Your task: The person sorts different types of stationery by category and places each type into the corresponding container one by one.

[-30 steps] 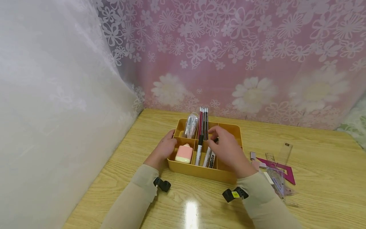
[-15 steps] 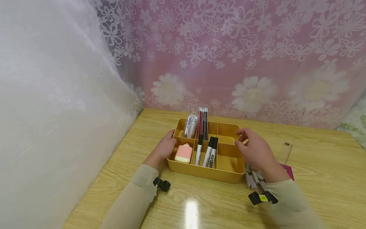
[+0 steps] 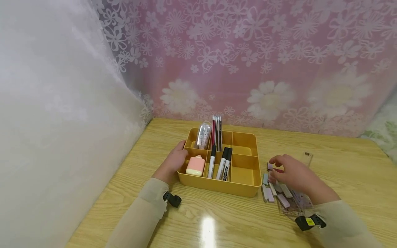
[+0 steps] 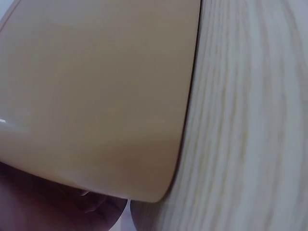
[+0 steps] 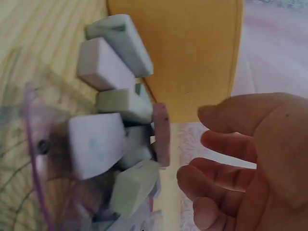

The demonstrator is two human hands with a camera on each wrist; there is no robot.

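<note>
A yellow desk organizer [image 3: 217, 186] with several compartments stands on the table. My left hand [image 3: 176, 160] grips its left wall, the thumb at the rim. In the left wrist view the organizer's smooth wall [image 4: 106, 86] hides most of that hand [image 4: 53, 207]. To the right of the box lies a pile of small pastel erasers [image 3: 283, 200], also large in the right wrist view, where a white one [image 5: 96, 144] faces me. Above this pile hovers my right hand [image 3: 293, 172], fingers loosely bent and apart. Nothing shows between its fingers in the right wrist view.
The organizer holds a pink-and-cream bottle [image 3: 195, 166], black-capped markers [image 3: 221, 167], several pencils [image 3: 216, 132] and a clear case [image 3: 203, 136]. Under and behind the erasers lie transparent rulers [image 3: 307, 158]. A floral curtain [image 3: 217, 69] hangs behind the table, pale sheeting [image 3: 62, 103] at the left.
My right hand has left the markers, passed over the box's right side and come down to the erasers. The left hand stays on the organizer. The view has shifted slightly.
</note>
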